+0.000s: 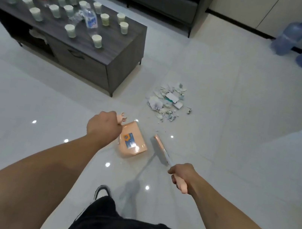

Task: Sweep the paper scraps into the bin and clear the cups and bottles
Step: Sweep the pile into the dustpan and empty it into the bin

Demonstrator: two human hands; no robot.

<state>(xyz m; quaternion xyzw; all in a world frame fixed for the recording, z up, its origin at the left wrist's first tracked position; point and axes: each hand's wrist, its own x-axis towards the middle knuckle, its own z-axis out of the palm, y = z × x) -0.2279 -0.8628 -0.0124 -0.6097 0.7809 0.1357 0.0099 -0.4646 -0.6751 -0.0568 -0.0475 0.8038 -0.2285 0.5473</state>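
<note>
Tiled floor (229,87): empty dustpan (131,143), scraps (168,101).

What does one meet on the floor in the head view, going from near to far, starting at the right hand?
Right hand gripping the brush → dustpan held by the left hand → pile of paper scraps → water jugs by the far wall.

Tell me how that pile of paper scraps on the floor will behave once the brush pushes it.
The paper scraps look small, torn and thin, so probably light and apt to scatter. The glossy tile floor likely lets them slide easily.
</note>
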